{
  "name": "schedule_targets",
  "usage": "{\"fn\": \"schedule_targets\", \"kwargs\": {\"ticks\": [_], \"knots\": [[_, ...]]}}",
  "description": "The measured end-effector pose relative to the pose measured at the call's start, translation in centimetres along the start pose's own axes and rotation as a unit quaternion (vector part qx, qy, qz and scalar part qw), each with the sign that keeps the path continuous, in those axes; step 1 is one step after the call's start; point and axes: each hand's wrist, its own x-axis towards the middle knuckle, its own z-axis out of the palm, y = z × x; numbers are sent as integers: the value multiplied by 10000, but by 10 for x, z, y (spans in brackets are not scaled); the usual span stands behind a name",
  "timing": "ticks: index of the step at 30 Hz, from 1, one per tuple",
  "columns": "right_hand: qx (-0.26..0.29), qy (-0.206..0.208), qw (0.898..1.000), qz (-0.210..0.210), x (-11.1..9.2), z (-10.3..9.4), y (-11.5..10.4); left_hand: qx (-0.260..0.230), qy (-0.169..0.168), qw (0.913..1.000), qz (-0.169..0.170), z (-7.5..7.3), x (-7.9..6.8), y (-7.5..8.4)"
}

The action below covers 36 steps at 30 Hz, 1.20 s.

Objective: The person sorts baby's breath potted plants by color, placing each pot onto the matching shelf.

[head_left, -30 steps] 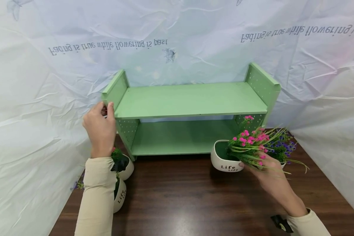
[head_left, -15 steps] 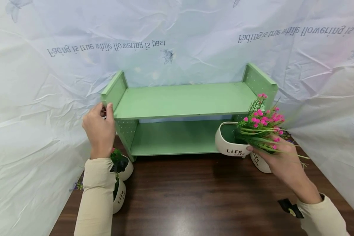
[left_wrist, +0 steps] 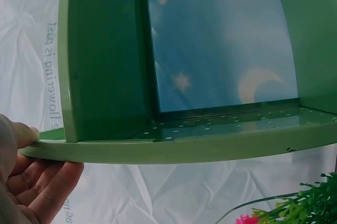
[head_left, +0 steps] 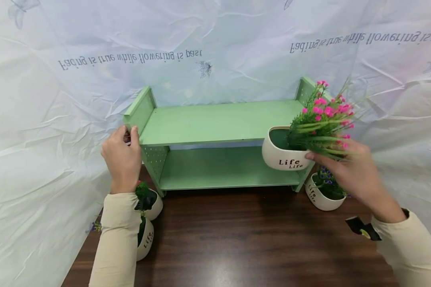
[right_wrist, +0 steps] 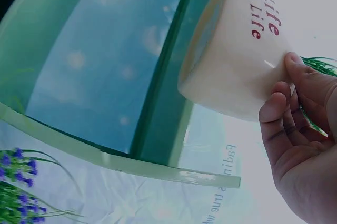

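Note:
A white oval flowerpot marked "Life", planted with pink artificial flowers and grass, hangs in the air before the right end of the green two-tier shelf. My right hand grips the pot's right end; in the right wrist view the thumb and curled fingers pinch the white flowerpot from its side. My left hand holds the front edge of the shelf's left side panel. The left wrist view shows thumb and fingers on opposite faces of that side panel.
A white pot with purple flowers stands on the dark wooden table, right of the shelf. On the left, partly behind my left forearm, are two more white pots, one farther back and one nearer. A printed cloth hangs behind.
My right hand has lifted the flowerpot from low near the table up to the upper board's front edge, slightly rightward. The purple-flowered pot is more exposed. My left hand keeps its hold.

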Motion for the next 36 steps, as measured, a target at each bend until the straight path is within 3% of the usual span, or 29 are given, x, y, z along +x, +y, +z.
{"fn": "schedule_targets", "kwargs": {"ticks": [9, 14, 22, 36], "knots": [[66, -252, 9996, 99, 20, -11, -5, -3, 60, 10000, 62, 3, -1, 0], [-155, -351, 9992, 83, 38, -16, -5, -41, 58, 9999, 87, 2, 0, 1], [-427, -929, 9905, 918, 68, -16, -1, 69, 45, 9999, 97, 1, 0, 0], [-580, -1201, 9855, 1045, 96, -7, 12, 77, -20, 9999, 122, 0, 0, 1]]}}
